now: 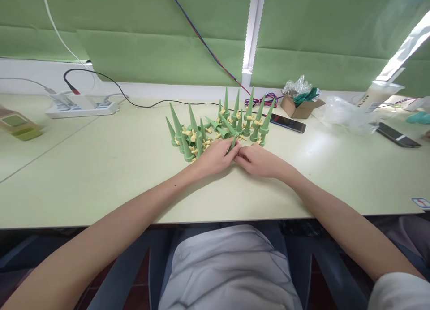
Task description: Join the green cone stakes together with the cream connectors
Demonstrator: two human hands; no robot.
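My left hand is closed around a small green cone, its tip pointing up between the fingers. Against its fingertips, my right hand is pinched; whatever it grips is hidden by the fingers. Just beyond both hands are several green cones with small yellow pieces attached, a left cluster and a right row, mostly upright. Between these groups, a few green cones lie tilted, with loose yellow pieces nearby.
Behind the right row lies a phone, beside a cardboard box of green material and clear plastic. Further right are a plastic bag, a cup and another phone. A power strip with cables sits back left.
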